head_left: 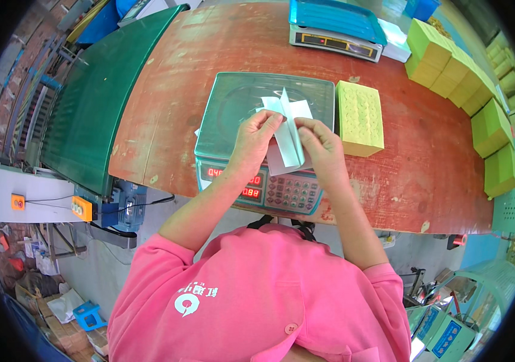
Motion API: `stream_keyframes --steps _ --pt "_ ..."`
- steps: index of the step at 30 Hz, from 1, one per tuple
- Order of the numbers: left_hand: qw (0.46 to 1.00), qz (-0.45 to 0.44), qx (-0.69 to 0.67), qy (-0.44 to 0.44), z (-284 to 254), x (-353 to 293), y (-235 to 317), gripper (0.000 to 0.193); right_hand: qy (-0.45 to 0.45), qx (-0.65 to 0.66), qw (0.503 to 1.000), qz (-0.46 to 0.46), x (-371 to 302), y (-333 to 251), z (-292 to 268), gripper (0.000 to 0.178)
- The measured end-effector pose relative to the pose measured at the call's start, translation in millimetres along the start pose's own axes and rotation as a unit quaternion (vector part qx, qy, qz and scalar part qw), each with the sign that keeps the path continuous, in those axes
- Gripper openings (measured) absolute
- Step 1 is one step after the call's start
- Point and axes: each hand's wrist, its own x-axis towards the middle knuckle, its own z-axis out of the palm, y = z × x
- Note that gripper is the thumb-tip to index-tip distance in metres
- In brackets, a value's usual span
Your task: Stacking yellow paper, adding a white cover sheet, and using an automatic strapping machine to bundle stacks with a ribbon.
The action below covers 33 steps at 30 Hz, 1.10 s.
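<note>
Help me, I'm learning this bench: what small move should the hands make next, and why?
Probably ease the thin white paper sheets gently apart: the left hand and right hand pinch them from either side above the flat grey electronic scale, and they splay at differing angles, one standing nearly edge-on between the hands.

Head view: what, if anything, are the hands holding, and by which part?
Folded white paper: the left hand pinches its left side, the right hand its right side.

worn red table [426, 175] | green conveyor belt [97, 96], left | grey floor [108, 256]
</note>
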Motion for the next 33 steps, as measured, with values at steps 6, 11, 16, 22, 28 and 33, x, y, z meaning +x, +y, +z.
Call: stream_keyframes --steps 6,11,16,22,28,33 --pt "0.997 0.023 0.057 0.050 4 -4 4 0.048 0.008 -0.247 0.969 -0.012 14 -22 -14 0.029" --pt "0.980 0.169 0.069 0.073 2 -35 31 0.061 0.095 -0.301 0.934 -0.166 -6 -3 -35 0.013" --pt "0.980 0.184 -0.006 -0.068 13 -62 82 0.057 0.280 -0.239 0.908 -0.199 -52 -56 -96 0.015" --pt "0.944 -0.109 0.077 -0.303 160 -47 13 0.009 0.454 -0.207 0.862 -0.090 -123 -34 -249 0.021" --pt "0.683 0.404 0.531 -0.296 304 -18 -69 0.011 0.528 -0.224 0.815 -0.080 -185 -11 -418 0.011" --pt "0.922 -0.026 0.191 -0.336 479 18 -57 0.008 0.544 -0.264 0.791 -0.094 -213 -3 -555 0.007"
